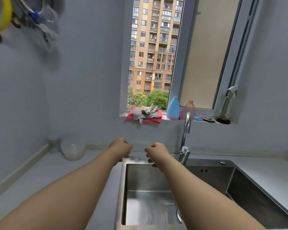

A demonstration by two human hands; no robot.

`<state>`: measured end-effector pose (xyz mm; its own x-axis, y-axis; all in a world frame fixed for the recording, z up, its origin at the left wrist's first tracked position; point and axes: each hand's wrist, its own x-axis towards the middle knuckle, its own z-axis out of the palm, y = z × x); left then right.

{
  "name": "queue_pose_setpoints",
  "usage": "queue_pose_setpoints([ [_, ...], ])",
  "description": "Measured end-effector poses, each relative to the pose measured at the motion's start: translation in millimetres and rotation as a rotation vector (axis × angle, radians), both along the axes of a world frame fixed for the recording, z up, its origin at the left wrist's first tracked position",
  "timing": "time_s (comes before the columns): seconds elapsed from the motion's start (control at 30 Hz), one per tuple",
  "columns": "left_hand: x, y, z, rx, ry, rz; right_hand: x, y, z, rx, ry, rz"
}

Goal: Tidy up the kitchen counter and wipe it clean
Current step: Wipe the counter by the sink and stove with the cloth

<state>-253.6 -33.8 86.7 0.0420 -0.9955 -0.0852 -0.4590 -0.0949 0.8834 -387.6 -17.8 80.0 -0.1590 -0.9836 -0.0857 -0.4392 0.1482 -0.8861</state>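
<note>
Above the back rim of the sink [140, 177], left hand [120, 147] and right hand [157, 151] hover close together, both clenched (nothing visible inside), beside the faucet [187, 128].

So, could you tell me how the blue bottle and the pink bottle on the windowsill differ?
The blue bottle is opaque with a pink base; the pink bottle is translucent. The blue bottle looks larger than the pink bottle, which the faucet partly hides. Both stand upright on the windowsill.
</note>
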Motion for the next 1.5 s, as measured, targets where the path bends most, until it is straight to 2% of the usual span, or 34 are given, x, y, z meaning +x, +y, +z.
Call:
queue_pose_setpoints([
  [0.33, -59.0, -123.3, 8.9, -0.073, -0.111, -0.086, -67.4, -118.9, 0.4, -0.035, -0.059, -0.138],
  [0.6, -98.3, -226.9, 18.8, -0.217, -0.095, 0.098, -104.9, -221.0, 8.2, -0.055, 0.009, -0.070],
  [0.77, -119.0, -267.1, 28.9, -0.482, -0.119, 0.285, -113.1, -277.1, 11.0, -0.060, -0.020, -0.139],
  [0.83, -123.1, -286.8, 28.0, -0.490, -0.227, 0.246, -112.1, -295.4, 13.0, -0.071, 0.017, -0.163],
  [0.97, -119.3, -336.8, 16.7, -0.416, -0.535, 0.070, -103.6, -321.6, 23.0, -0.160, 0.294, -0.054],
  [1.03, -118.6, -353.2, 8.6, -0.330, -0.575, 0.066, -98.8, -336.2, 23.7, -0.114, 0.321, 0.002],
  [1.1, -116.3, -364.1, 1.1, -0.366, -0.488, 0.150, -94.0, -346.8, 20.5, -0.037, 0.328, 0.031],
  [1.2, -109.7, -366.2, -0.3, -0.457, -0.205, 0.307, -92.1, -351.2, 15.1, -0.031, 0.441, 0.042],
  [1.3, -107.5, -364.5, 8.4, -0.492, 0.054, 0.398, -93.7, -348.2, 17.4, -0.062, 0.420, 0.032],
  [1.5, -103.8, -324.9, 43.8, -0.542, 0.272, 0.580, -90.7, -305.1, 30.7, -0.422, 0.388, 0.002],
])
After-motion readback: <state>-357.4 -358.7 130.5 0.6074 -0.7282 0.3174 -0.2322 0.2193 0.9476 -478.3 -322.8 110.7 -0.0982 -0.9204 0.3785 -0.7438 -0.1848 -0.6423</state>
